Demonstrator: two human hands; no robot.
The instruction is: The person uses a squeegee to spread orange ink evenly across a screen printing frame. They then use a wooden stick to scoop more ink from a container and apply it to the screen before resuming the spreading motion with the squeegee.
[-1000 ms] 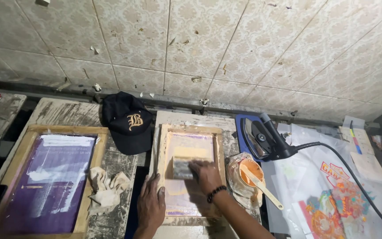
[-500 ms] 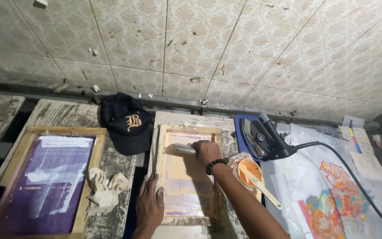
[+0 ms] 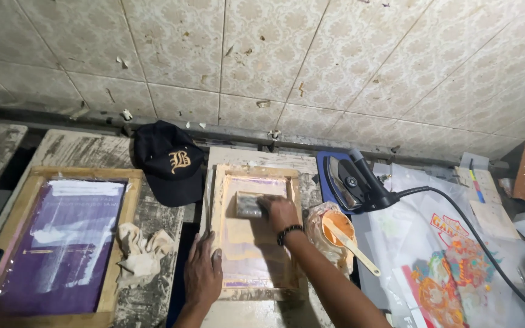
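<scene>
Wooden screen frame (image 3: pixel 255 234) underlies a squeegee (image 3: pixel 249 205) gripped by right-hand fingers (image 3: pixel 270 205).

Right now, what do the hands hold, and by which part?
Right hand grips the squeegee at its right end; left hand presses the frame at its left edge.

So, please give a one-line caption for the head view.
Right hand draws a squeegee across a wooden screen frame; left hand steadies it.
</scene>
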